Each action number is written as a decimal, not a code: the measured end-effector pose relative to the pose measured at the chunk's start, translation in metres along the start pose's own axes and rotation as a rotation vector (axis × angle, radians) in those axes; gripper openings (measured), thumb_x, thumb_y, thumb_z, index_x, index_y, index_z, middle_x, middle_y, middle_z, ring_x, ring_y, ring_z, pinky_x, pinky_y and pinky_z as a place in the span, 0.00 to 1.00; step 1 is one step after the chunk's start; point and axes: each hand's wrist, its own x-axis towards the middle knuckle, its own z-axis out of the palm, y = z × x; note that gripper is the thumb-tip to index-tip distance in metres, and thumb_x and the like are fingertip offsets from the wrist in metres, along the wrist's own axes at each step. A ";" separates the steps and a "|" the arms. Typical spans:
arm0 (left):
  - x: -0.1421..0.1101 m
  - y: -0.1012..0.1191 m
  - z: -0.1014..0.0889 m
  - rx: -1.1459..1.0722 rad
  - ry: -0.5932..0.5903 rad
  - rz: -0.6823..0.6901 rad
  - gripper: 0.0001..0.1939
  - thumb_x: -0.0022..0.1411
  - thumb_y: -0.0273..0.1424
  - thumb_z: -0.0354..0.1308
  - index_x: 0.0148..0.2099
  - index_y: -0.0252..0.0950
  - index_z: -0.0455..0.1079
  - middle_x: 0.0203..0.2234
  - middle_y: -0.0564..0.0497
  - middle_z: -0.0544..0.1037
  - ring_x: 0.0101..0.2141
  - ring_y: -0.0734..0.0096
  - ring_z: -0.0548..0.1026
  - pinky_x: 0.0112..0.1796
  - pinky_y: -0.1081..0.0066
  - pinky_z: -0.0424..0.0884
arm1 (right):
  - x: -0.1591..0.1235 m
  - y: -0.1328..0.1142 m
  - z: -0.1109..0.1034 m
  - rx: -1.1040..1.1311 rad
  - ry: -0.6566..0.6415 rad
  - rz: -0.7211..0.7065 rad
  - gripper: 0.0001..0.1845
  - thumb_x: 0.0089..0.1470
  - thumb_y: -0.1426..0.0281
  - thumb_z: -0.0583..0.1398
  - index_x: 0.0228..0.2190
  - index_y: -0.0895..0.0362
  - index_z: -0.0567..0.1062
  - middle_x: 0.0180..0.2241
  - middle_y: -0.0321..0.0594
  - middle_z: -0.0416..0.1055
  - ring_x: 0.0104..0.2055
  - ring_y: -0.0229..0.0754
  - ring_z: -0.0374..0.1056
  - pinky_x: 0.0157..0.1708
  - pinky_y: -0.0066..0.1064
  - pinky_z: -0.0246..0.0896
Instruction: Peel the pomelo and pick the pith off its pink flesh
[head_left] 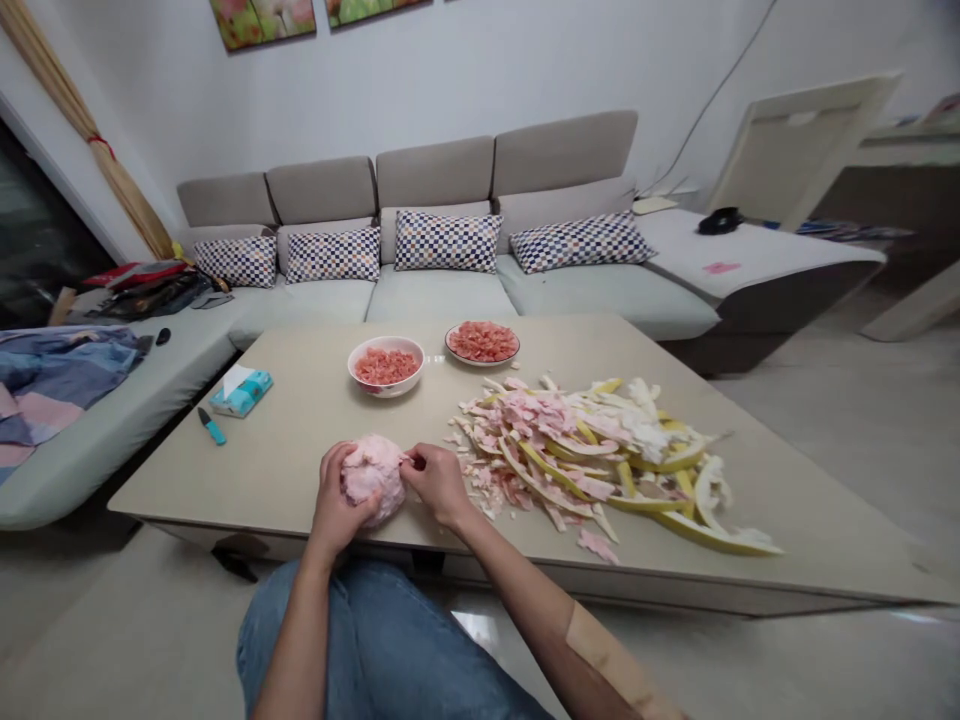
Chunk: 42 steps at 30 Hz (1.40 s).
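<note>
A peeled pomelo, pale pink with white pith, rests at the front edge of the table. My left hand is wrapped round its left side, thumb across the front. On the right side of the fruit, my right hand pinches at its surface with thumb and forefinger; any bit of pith between the fingertips is too small to make out. Right of my hands lies a heap of pomelo peel, yellow rind strips mixed with white and pink pith scraps.
Behind the fruit stand a white bowl and a plate, both filled with pink pomelo flesh. On the table's left are a tissue pack and a knife with a turquoise handle. A sofa lines the far side.
</note>
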 end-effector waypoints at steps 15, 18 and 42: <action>-0.006 -0.010 0.005 -0.072 0.033 0.003 0.35 0.52 0.32 0.63 0.61 0.41 0.56 0.58 0.43 0.60 0.60 0.56 0.61 0.61 0.52 0.57 | 0.012 0.026 -0.012 0.591 -0.239 0.313 0.17 0.45 0.59 0.67 0.34 0.59 0.79 0.34 0.42 0.79 0.30 0.39 0.74 0.32 0.30 0.71; -0.006 -0.010 0.004 -0.074 0.020 -0.011 0.35 0.52 0.32 0.62 0.61 0.41 0.55 0.59 0.42 0.60 0.61 0.55 0.60 0.61 0.51 0.56 | 0.010 0.020 -0.009 0.415 -0.158 0.100 0.16 0.48 0.61 0.65 0.38 0.56 0.80 0.38 0.42 0.79 0.33 0.39 0.73 0.36 0.31 0.70; -0.006 -0.009 0.003 -0.084 0.018 -0.026 0.34 0.53 0.33 0.63 0.61 0.41 0.56 0.59 0.42 0.60 0.61 0.55 0.61 0.61 0.51 0.56 | 0.023 0.044 -0.077 0.104 0.166 0.081 0.15 0.54 0.66 0.57 0.37 0.58 0.81 0.35 0.44 0.80 0.35 0.44 0.74 0.39 0.34 0.68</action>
